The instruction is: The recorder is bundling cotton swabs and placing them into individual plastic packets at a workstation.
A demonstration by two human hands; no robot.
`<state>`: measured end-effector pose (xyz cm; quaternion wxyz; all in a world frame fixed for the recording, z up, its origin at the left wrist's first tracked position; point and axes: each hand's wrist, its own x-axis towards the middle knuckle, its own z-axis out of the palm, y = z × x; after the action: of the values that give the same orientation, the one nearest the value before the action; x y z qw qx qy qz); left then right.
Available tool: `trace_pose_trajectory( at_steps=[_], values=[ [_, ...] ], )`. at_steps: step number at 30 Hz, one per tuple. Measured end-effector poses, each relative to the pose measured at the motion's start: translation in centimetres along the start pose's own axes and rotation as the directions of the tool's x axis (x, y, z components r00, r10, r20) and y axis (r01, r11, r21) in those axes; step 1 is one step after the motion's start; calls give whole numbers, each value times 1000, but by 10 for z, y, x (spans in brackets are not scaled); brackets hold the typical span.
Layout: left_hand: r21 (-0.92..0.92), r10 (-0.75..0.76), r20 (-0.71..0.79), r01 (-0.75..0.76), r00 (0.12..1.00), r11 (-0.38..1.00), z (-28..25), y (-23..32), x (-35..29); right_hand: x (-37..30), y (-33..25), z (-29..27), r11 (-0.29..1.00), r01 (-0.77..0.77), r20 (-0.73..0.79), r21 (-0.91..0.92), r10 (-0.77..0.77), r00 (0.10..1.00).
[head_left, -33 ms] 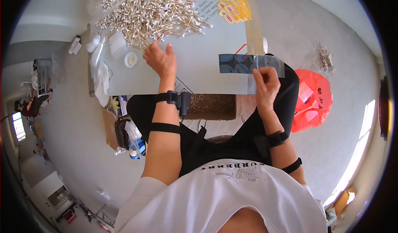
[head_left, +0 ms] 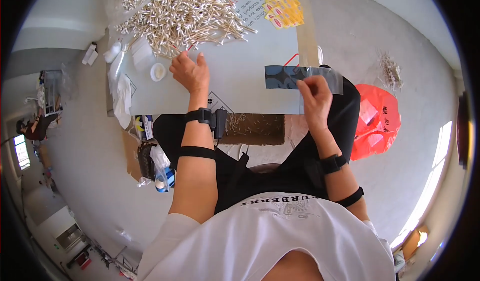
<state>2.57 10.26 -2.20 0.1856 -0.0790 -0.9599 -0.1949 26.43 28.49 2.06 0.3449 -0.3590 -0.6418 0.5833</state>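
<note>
Packet point(head_left: 281, 77) lies under the right hand point(head_left: 316, 97), which has shifted slightly left toward its dark section; grip indeterminate. Left hand point(head_left: 191, 75): fingers loosely open, beside cotton swabs point(head_left: 190, 18).

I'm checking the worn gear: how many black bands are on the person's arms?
4: left wrist band, left forearm band, right wrist band, right forearm band. Others may be hidden.

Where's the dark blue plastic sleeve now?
In the head view, the dark blue plastic sleeve crosses the right edge of the grey tabletop, partly hidden by the right hand, below the flat yellow packets.
</note>
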Motion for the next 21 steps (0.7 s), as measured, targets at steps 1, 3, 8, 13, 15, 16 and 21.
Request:
trace_pose_trajectory(
  at_steps=[1, 3, 8, 13, 15, 16, 21],
  values=[
    [30, 5, 32, -6, 999, 1000, -2, -2, 3, 9, -3, 14, 994, 6, 132, -109, 9, 991],
    [46, 12, 74, -16, 997, 999, -2, 0, 3, 27, 1, 42, 972, 78, 278, -222, -13, 961],
    [-16, 139, 134, -138, 981, 990, -13, 8, -27, 71, 13, 111, 906, 315, 392, -283, -191, 900],
    [-349, 429, 137, -361, 893, 865, -30, 25, -58, 84, 18, 148, 737, 482, 391, -473, -315, 865],
    [-479, 526, 125, -413, 841, 775, -30, 32, -59, 87, 20, 154, 715, 506, 417, -482, -321, 850],
    [-480, 520, 127, -407, 844, 777, -28, 34, -59, 88, 21, 155, 695, 531, 443, -485, -328, 834],
    [-521, 546, 150, -403, 824, 753, -24, 39, -65, 75, 27, 139, 688, 575, 505, -443, -338, 794]
  ],
)
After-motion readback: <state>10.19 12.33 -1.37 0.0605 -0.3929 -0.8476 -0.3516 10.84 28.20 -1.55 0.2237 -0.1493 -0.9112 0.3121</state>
